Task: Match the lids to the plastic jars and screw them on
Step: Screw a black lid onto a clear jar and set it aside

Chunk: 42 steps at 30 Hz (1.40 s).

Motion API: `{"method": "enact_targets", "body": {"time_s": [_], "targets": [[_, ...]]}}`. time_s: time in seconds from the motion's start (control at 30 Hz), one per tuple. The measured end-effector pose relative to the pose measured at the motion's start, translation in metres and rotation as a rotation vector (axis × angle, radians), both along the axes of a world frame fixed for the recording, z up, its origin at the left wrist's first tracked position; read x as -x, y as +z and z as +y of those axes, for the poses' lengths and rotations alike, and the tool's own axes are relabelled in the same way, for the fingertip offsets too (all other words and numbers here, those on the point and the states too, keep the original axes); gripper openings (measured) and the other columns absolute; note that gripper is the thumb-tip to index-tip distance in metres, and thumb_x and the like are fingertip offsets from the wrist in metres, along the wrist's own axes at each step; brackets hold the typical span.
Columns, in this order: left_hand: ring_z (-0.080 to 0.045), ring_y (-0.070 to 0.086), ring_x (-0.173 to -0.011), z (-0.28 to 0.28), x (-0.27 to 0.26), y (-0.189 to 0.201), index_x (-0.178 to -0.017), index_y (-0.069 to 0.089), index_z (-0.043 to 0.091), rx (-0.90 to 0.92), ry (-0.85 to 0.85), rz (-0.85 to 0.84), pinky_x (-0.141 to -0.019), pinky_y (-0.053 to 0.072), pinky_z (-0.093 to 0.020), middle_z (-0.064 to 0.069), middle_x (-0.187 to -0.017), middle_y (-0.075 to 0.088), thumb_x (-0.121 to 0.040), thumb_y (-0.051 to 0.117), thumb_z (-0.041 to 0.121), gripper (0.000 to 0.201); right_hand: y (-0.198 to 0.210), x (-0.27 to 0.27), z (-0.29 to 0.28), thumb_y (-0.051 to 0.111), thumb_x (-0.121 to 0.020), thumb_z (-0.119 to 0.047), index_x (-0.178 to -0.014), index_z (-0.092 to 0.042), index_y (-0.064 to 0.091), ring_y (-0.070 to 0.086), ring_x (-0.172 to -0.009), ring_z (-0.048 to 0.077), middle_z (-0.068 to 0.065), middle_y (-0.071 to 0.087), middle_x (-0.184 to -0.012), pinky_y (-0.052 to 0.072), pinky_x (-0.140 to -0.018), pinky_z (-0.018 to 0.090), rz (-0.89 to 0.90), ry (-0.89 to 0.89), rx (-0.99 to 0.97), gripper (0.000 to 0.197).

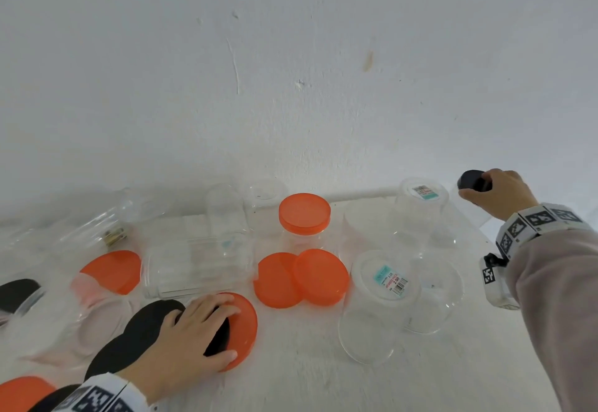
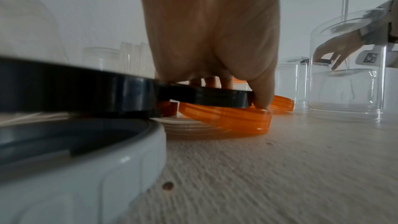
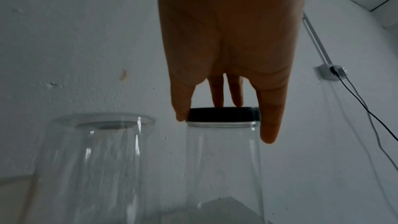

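White wall backs a pale surface [image 1: 323,373]. At far right, a small black lid [image 3: 224,114] on a clear jar [image 3: 224,168] is gripped by the right hand [image 1: 498,193]. Near left, a black lid [image 2: 215,98] tilted over an orange lid [image 1: 247,321] is grasped by the left hand [image 1: 194,337]. Upturned jars [image 1: 382,301] are crowded between.

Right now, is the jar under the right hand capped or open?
Capped: a black lid sits on the jar, gripped by the right hand. How tightly it is screwed, cannot tell.
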<state>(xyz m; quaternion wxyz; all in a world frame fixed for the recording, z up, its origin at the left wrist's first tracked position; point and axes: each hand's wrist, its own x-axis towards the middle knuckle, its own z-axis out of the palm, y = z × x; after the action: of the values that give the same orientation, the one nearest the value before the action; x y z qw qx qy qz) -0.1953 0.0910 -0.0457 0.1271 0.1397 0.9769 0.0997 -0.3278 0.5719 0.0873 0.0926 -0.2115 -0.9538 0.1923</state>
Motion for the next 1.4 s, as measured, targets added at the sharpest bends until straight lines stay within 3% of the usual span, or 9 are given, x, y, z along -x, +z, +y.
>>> {"method": "enact_targets", "body": {"time_s": [0.17,0.5,0.6,0.73,0.83,0.97,1.07,1.2,1.4], "targets": [[0.012,0.000,-0.126,-0.001,-0.001,-0.002,-0.134,0.020,0.051,-0.007,-0.013,-0.006,-0.114,0.010,-0.043,0.039,-0.131,0.000,-0.062,0.019,0.075,0.075,0.003,0.004,-0.001,0.052,-0.094,-0.021,-0.100,0.001,0.056,0.055,-0.096,0.038,0.024,0.054,-0.115,0.042,-0.082,0.040,-0.090,0.099,-0.094,0.023],[0.002,0.002,-0.138,-0.001,-0.001,0.000,-0.139,0.020,0.044,-0.004,-0.045,-0.008,-0.113,0.009,-0.045,0.029,-0.145,0.005,-0.088,0.040,0.061,0.058,0.017,-0.014,-0.016,0.054,-0.091,-0.026,-0.096,-0.018,0.052,0.044,-0.103,0.029,0.009,0.044,-0.111,0.037,-0.087,0.038,-0.040,0.242,-0.076,0.010],[0.000,0.001,-0.140,-0.002,-0.001,0.003,-0.142,0.020,0.042,-0.023,-0.044,-0.015,-0.114,0.009,-0.046,0.027,-0.148,0.006,-0.089,0.041,0.058,0.059,0.022,-0.031,-0.041,0.059,-0.092,-0.029,-0.127,-0.014,0.053,0.046,-0.116,0.031,0.006,0.047,-0.132,0.038,-0.097,0.040,0.053,0.341,-0.104,0.039],[-0.002,0.005,-0.141,-0.003,-0.004,0.007,-0.144,0.023,0.040,-0.053,-0.034,-0.007,-0.115,0.011,-0.043,0.022,-0.152,0.008,-0.088,0.045,0.058,0.063,0.025,-0.063,-0.089,0.063,-0.090,-0.037,-0.125,-0.020,0.057,0.049,-0.104,0.016,0.001,0.052,-0.126,0.033,-0.086,0.027,0.086,0.528,-0.101,0.040],[-0.003,0.011,-0.141,-0.004,-0.010,0.010,-0.145,0.023,0.039,-0.076,-0.026,0.041,-0.115,0.015,-0.039,0.020,-0.152,0.011,-0.086,0.049,0.061,0.069,0.025,-0.088,-0.125,0.057,-0.085,-0.056,-0.131,-0.028,0.052,0.046,-0.116,0.013,-0.007,0.049,-0.125,0.032,-0.093,0.024,-0.076,0.680,-0.094,0.054],[-0.004,0.016,-0.140,-0.007,-0.020,0.018,-0.146,0.024,0.037,-0.125,-0.019,0.094,-0.115,0.018,-0.034,0.018,-0.152,0.016,-0.084,0.052,0.062,0.073,0.017,-0.111,-0.153,0.052,-0.066,-0.084,-0.146,-0.042,0.023,0.042,-0.125,0.014,-0.009,0.037,-0.138,0.035,-0.107,0.039,-0.453,0.747,-0.218,0.094],[-0.004,0.018,-0.139,-0.010,-0.029,0.026,-0.142,0.030,0.040,-0.182,-0.010,0.114,-0.115,0.020,-0.031,0.020,-0.148,0.021,-0.082,0.056,0.062,0.069,0.013,-0.121,-0.160,0.071,-0.067,-0.066,-0.148,-0.045,0.011,0.045,-0.120,0.014,-0.008,0.034,-0.131,0.041,-0.102,0.040,-0.541,0.756,-0.269,0.103],[-0.005,0.027,-0.129,-0.014,-0.042,0.037,-0.134,0.041,0.043,-0.326,0.049,0.103,-0.110,0.026,-0.026,0.021,-0.134,0.029,-0.079,0.064,0.058,0.062,0.015,-0.129,-0.168,0.079,-0.068,-0.040,-0.143,-0.043,0.021,0.047,-0.103,0.011,-0.009,0.033,-0.114,0.047,-0.087,0.032,-0.500,0.744,-0.291,0.095],[0.001,0.041,-0.109,-0.023,-0.054,0.049,-0.126,0.050,0.049,-0.522,0.163,0.076,-0.087,0.032,-0.012,0.017,-0.113,0.037,-0.077,0.070,0.054,0.053,0.020,-0.142,-0.177,0.077,-0.060,-0.055,-0.123,-0.037,0.033,0.050,-0.090,0.002,-0.018,0.040,-0.102,0.040,-0.063,0.020,-0.324,0.746,-0.147,0.079]]}}
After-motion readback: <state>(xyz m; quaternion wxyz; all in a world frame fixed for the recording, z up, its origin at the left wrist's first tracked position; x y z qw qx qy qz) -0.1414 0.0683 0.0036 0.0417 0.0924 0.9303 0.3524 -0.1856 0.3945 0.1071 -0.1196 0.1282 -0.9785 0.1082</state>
